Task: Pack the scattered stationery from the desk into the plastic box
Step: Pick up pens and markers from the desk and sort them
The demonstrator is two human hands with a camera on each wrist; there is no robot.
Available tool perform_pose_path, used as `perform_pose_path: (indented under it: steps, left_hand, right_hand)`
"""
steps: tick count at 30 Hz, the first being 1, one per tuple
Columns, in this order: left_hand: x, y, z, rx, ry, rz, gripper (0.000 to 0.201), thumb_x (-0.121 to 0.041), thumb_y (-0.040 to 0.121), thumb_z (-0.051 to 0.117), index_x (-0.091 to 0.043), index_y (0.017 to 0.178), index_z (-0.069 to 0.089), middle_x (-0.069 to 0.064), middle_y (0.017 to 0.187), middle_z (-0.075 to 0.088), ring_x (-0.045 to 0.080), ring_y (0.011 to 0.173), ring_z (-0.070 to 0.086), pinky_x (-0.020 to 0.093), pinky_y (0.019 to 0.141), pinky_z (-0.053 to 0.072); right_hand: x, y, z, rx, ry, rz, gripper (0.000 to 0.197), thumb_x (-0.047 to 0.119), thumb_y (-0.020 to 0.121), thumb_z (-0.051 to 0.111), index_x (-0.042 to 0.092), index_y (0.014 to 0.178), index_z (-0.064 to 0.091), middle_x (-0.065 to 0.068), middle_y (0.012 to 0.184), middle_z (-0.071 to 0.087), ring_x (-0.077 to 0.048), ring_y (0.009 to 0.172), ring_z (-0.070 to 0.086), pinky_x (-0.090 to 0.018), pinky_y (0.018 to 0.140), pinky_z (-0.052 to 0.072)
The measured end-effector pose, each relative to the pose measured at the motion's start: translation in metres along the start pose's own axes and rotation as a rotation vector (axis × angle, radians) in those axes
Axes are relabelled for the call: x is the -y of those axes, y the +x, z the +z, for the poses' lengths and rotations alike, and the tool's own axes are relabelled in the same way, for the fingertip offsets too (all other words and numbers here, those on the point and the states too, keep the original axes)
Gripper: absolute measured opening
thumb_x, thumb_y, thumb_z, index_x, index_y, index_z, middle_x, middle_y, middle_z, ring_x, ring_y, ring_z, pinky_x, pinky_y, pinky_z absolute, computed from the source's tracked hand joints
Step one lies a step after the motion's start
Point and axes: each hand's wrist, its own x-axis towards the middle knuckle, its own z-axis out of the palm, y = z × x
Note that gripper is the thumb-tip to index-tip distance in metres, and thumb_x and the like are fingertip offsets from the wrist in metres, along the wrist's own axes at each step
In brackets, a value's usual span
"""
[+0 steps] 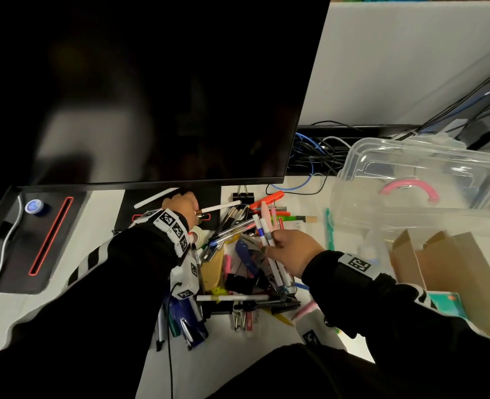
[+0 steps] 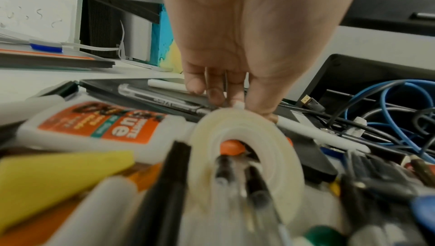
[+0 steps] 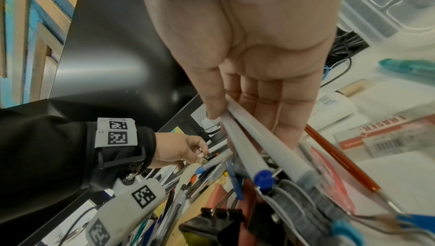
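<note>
A heap of pens, markers and binder clips [image 1: 238, 272] lies on the white desk in front of the monitor. My left hand [image 1: 190, 210] reaches to the monitor's base and pinches the end of a white pen [image 1: 223, 205]; the left wrist view shows the thumb and fingers [image 2: 213, 94] closing on its tip, with the pen [image 2: 317, 134] running off to the right. My right hand [image 1: 272, 246] hovers over the heap and grips two white pens [image 1: 262, 230] between thumb and fingers [image 3: 292, 112]. The clear plastic box [image 1: 353, 197] stands open at the right.
A tape roll [image 2: 280, 149] and a white glue bottle [image 2: 94, 125] lie just behind my left hand. The black monitor [image 1: 151, 82] overhangs the desk. Tangled cables [image 1: 318, 151] lie behind it, and a folded cardboard piece [image 1: 439, 266] sits in front of the box.
</note>
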Motion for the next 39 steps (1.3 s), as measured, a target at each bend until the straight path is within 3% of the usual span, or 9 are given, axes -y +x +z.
perform_pose_path:
  steps: [5,10,14,20,23,28,31,35,39]
  left_hand:
    - [0.008,-0.003,0.003,0.03,-0.095,0.092,0.014,-0.022,0.082,0.068,-0.023,0.096,0.063,0.0,0.091,0.062,0.021,0.087,0.058,0.03,0.076,0.046]
    - [0.01,-0.007,-0.002,0.055,-0.103,0.142,0.007,-0.031,0.086,0.063,-0.035,0.092,0.064,-0.006,0.099,0.065,0.017,0.093,0.059,0.039,0.092,0.046]
    - [0.014,-0.024,-0.005,-0.119,-0.177,0.173,0.009,-0.029,0.086,0.064,-0.031,0.092,0.069,-0.009,0.096,0.056,0.016,0.091,0.058,0.037,0.088,0.045]
    - [0.009,-0.07,-0.022,-0.256,-0.536,0.231,0.007,-0.024,0.082,0.069,-0.03,0.085,0.068,-0.012,0.082,0.057,0.004,0.073,0.053,0.018,0.064,0.04]
    - [0.006,-0.092,-0.031,-0.277,-0.703,0.281,0.006,-0.021,0.082,0.069,-0.027,0.084,0.069,-0.011,0.079,0.063,0.002,0.074,0.058,0.012,0.066,0.041]
    - [-0.001,-0.108,-0.034,-0.17,-0.925,0.36,0.012,-0.016,0.084,0.067,-0.023,0.093,0.065,0.0,0.075,0.07,0.007,0.069,0.067,0.023,0.072,0.052]
    - [-0.011,-0.115,-0.033,-0.128,-0.97,0.398,0.02,-0.013,0.083,0.068,-0.02,0.1,0.06,0.006,0.073,0.07,0.006,0.063,0.065,0.011,0.062,0.046]
    - [-0.02,-0.114,-0.025,-0.082,-0.9,0.428,0.02,-0.021,0.081,0.071,-0.022,0.098,0.061,0.002,0.075,0.07,0.007,0.068,0.065,0.013,0.069,0.047]
    - [-0.021,-0.11,-0.016,-0.091,-0.841,0.429,0.024,-0.028,0.075,0.075,-0.032,0.094,0.059,-0.001,0.074,0.068,-0.004,0.06,0.056,0.007,0.063,0.042]
  right_hand:
    - [0.002,-0.001,0.003,0.017,-0.05,-0.007,0.033,0.025,0.094,0.05,0.024,0.064,0.037,0.003,0.066,0.04,-0.013,0.064,0.041,-0.019,0.051,0.029]
    - [0.001,-0.005,0.003,0.019,-0.087,-0.013,0.033,0.026,0.094,0.05,0.024,0.064,0.037,0.004,0.065,0.039,-0.011,0.062,0.039,-0.02,0.051,0.026]
    - [0.001,-0.006,0.002,-0.011,-0.046,-0.021,0.032,0.026,0.095,0.05,0.023,0.064,0.038,0.003,0.065,0.041,-0.009,0.058,0.038,-0.019,0.052,0.028]
    - [0.004,-0.007,-0.001,-0.097,0.131,-0.052,0.015,0.02,0.096,0.046,0.013,0.091,0.058,-0.011,0.093,0.066,-0.024,0.083,0.059,-0.034,0.082,0.048]
    - [0.005,-0.005,-0.003,-0.169,0.17,-0.062,0.019,0.018,0.097,0.045,0.012,0.085,0.059,-0.008,0.081,0.063,-0.025,0.078,0.057,-0.032,0.073,0.046]
    - [0.01,-0.004,-0.002,-0.2,0.156,-0.082,0.022,0.018,0.096,0.046,0.003,0.091,0.062,-0.007,0.081,0.063,-0.023,0.075,0.058,-0.028,0.069,0.044]
    - [0.017,-0.008,0.0,-0.136,0.113,-0.104,0.028,0.025,0.097,0.047,0.009,0.075,0.051,-0.002,0.065,0.046,-0.015,0.059,0.043,-0.023,0.057,0.037]
    - [0.019,-0.008,0.009,0.066,0.369,-0.119,0.017,0.019,0.094,0.052,0.007,0.093,0.064,-0.018,0.094,0.068,-0.034,0.088,0.066,-0.045,0.084,0.055]
    - [0.019,-0.014,0.014,0.259,0.741,-0.084,0.017,0.005,0.095,0.048,0.002,0.106,0.061,-0.014,0.091,0.069,-0.018,0.072,0.071,-0.026,0.069,0.059]
